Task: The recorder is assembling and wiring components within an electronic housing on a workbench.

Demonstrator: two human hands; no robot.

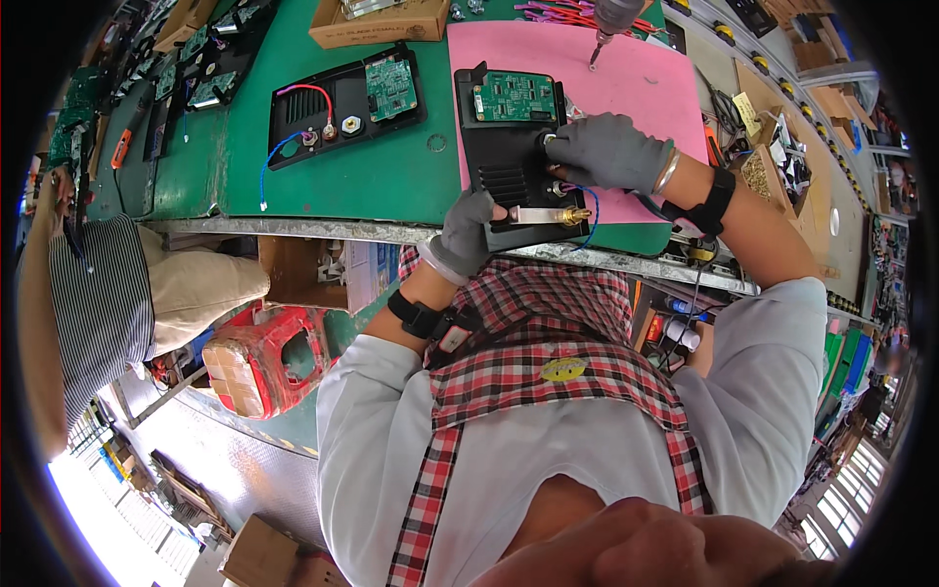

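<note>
A black panel [501, 176] with a green circuit board [514, 97] at its far end lies partly on a pink sheet at the bench edge. My left hand [465, 235], in a grey glove, grips the panel's near left corner, its thumb beside a flat metal strip [531, 215]. A brass terminal [573, 215] sits at the strip's right end. My right hand [611, 152], also gloved, has its fingers pinched over the panel's right side; what they hold is hidden. Below it, a blue wire [596, 210] loops from a small connector beside the panel's edge.
Left of my panel lies a similar black panel [305, 122] with red and blue wires. A power screwdriver [600, 39] hangs over the pink sheet [636, 88]. A cardboard box [380, 24] and pink-sleeved wires [567, 12] lie farther back. Another person's striped clothing [103, 303] shows at left.
</note>
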